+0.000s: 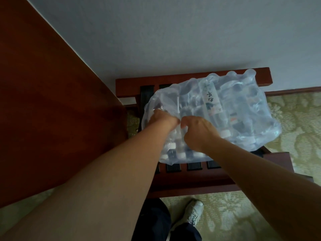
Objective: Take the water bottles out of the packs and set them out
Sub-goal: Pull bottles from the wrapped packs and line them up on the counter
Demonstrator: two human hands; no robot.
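A shrink-wrapped pack of water bottles (231, 108) lies on a dark red wooden luggage rack (191, 80). Several white-capped bottles (225, 133) show through the clear plastic film. My left hand (162, 120) grips the film at the pack's near left part, fingers curled into it. My right hand (198, 131) pinches the film right beside it, thumb and fingers bunched on the plastic. The two hands almost touch. The bottles under my hands are partly hidden.
A tall red-brown wooden cabinet side (43, 101) fills the left. A pale wall (173, 32) stands behind the rack. Patterned green carpet (295, 127) lies to the right and below. My white shoe (192, 214) and dark trouser leg (154, 220) are near the rack's front.
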